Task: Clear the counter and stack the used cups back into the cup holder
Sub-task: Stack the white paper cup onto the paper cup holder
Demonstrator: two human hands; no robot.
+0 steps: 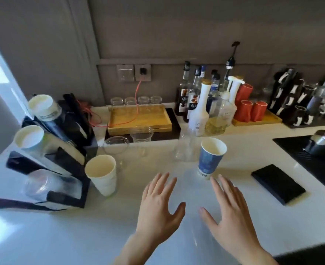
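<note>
On the white counter (pixel 66 234) stand a white paper cup (pixel 102 175) at the left and a blue paper cup (pixel 211 157) right of centre. Behind them are clear plastic cups: a wide one (pixel 116 145), one (pixel 141 134) further back, and a tall upside-down one (pixel 184 146). The black cup holder (pixel 68 165) lies at the left, with stacks of white cups (pixel 28 137) and clear cups (pixel 43 185) in its slots. My left hand (pixel 158 205) and my right hand (pixel 226 209) hover flat over the counter, fingers spread, holding nothing. My right fingertips are just short of the blue cup.
A black pad (pixel 278 183) lies at the right, beside a dark mat with a steel pitcher (pixel 322 143). Syrup bottles (pixel 198 104), red cups (pixel 246 109), a wooden tray (pixel 138 119) and upturned glasses (pixel 135 101) line the back wall.
</note>
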